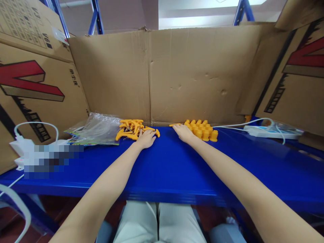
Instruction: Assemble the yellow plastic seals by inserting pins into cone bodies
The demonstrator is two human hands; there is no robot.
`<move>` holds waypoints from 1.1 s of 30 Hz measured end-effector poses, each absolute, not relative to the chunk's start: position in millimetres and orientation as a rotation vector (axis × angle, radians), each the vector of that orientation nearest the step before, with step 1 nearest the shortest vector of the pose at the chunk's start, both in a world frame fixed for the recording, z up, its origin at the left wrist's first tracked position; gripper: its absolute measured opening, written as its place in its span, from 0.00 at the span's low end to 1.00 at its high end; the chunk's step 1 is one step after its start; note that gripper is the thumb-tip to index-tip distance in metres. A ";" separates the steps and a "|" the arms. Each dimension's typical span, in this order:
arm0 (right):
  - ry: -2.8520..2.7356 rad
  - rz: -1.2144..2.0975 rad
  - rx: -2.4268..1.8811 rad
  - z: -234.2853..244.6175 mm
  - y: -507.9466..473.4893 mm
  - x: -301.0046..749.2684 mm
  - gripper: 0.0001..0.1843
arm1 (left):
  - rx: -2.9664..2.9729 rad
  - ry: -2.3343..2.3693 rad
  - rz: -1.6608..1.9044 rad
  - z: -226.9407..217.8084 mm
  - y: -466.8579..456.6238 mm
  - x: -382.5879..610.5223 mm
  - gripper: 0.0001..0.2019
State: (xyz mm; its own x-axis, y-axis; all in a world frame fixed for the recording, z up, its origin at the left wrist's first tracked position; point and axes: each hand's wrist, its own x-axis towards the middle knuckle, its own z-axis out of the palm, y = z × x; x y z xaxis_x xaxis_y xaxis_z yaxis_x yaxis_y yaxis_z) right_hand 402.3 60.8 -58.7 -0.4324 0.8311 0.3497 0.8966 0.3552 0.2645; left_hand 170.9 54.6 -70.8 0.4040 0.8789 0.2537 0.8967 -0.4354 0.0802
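Observation:
On the blue tabletop lies a loose pile of orange curved, handle-shaped pieces (136,125) with small dark metal bits among them. My left hand (146,139) rests over the pile's right side, fingers apart; one orange piece shows just past its fingertips. My right hand (182,131) lies beside a close group of orange cup-shaped pieces (206,135) standing in rows. Its fingers are stretched forward, near a thin orange piece (174,125) at the cardboard wall. Part of that piece is hidden by the hand, so I cannot tell whether they touch.
A cardboard panel (197,74) closes off the back of the blue table (164,165), with printed boxes on both sides. Clear plastic bags (98,126) lie left of the pile. A white power strip (273,132) with cables sits right; white plugs (24,148) stand far left.

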 end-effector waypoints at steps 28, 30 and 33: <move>-2.327 -0.417 -1.932 -33.5 62.2 429.8 0.20 | -2.474 -1.645 -0.520 -65.2 55.7 167.6 0.10; -2.250 -0.380 -1.957 -24.4 58.6 436.2 0.20 | -2.471 -1.648 -0.528 -65.1 56.6 167.5 0.09; -2.075 -0.331 -2.055 -16.4 49.5 447.0 0.19 | -2.455 -1.655 -0.553 -67.0 59.2 167.3 0.07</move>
State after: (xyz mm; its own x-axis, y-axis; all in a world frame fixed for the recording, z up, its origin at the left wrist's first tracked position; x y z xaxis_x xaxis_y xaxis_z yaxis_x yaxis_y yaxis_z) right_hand 447.0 49.5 -16.4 -0.0118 0.9544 0.2982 0.9998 0.0071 0.0167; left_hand 167.3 59.2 -67.0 0.3317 0.8681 0.3694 0.9157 -0.3904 0.0951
